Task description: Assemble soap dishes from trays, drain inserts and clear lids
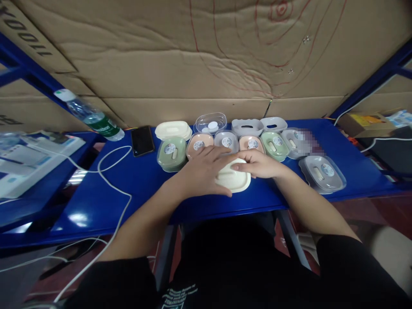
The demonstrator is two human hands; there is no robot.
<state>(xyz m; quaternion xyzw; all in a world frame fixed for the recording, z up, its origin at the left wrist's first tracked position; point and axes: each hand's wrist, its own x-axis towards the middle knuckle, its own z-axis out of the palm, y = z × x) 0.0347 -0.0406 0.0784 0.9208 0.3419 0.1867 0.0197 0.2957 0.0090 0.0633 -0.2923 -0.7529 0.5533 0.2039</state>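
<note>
A cream plastic soap dish is held between my hands near the table's front edge. My left hand spans its left side, fingers along the far edge and thumb at the near edge. At the upper right, my right hand grips the dish between thumb and curled fingers; the fingertips are partly hidden. Just beyond stand soap boxes with clear lids and round stickers: a green one, a peach one, a grey one, a second peach one and a second green one.
Behind the row are cream dishes, a clear lid and grey slotted trays. Grey boxes stand rightward. A phone, bottle and white cable lie left. Cardboard backs the blue table.
</note>
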